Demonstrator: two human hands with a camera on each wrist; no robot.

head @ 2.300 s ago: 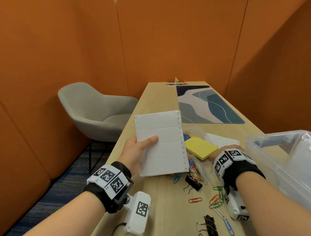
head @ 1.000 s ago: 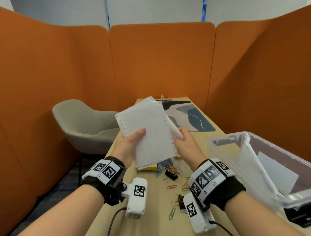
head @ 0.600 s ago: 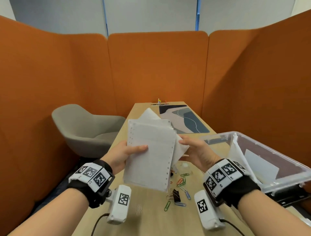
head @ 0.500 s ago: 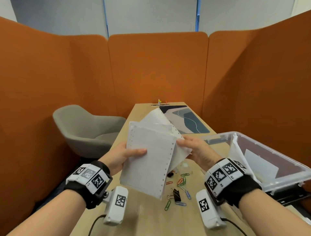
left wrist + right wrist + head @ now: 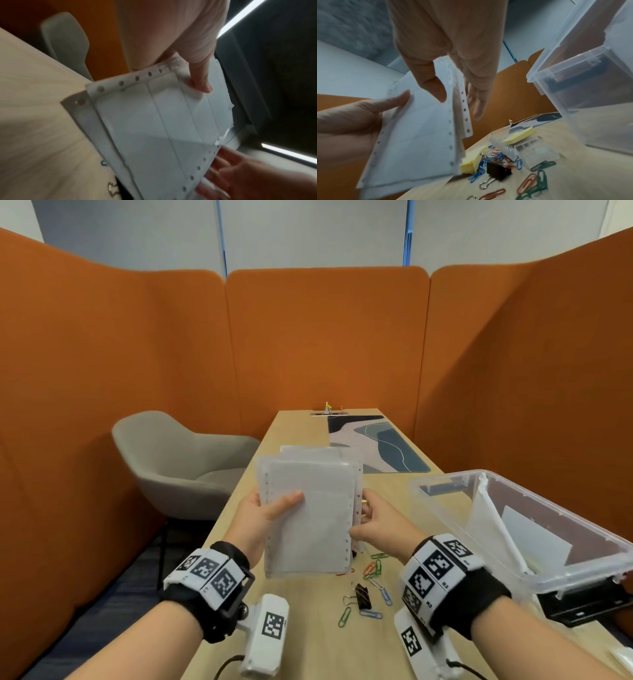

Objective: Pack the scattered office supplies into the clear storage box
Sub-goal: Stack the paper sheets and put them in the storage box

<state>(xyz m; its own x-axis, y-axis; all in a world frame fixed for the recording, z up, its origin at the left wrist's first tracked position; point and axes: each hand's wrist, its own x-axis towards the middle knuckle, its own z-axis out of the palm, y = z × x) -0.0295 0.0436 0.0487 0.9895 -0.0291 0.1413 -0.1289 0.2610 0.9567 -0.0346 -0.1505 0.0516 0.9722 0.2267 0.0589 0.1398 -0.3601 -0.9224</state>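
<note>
A stack of white label sheets (image 5: pixel 308 522) with punched edges stands upright above the wooden table (image 5: pixel 308 645). My left hand (image 5: pixel 274 508) grips its left edge, thumb (image 5: pixel 200 81) on the front. At the right edge my right hand (image 5: pixel 363 518) pinches the label sheets (image 5: pixel 423 135), with thumb (image 5: pixel 433 86) in front and fingers behind. The clear storage box (image 5: pixel 445 501) stands to the right with white papers inside. Coloured paper clips (image 5: pixel 375 570) and a black binder clip (image 5: pixel 363 595) lie under the sheets. Yellow sticky notes (image 5: pixel 518 135) lie behind them.
A small clear plastic case (image 5: pixel 536 150) lies open beside the sticky notes. A patterned desk mat (image 5: pixel 376 443) covers the far end of the table. A grey chair (image 5: pixel 178 467) stands left of the table. Orange partition walls (image 5: pixel 325 344) close in the booth.
The sheets were fanned and tilted, with one sticking out to the right. Now they are squared into one upright stack between both hands.
</note>
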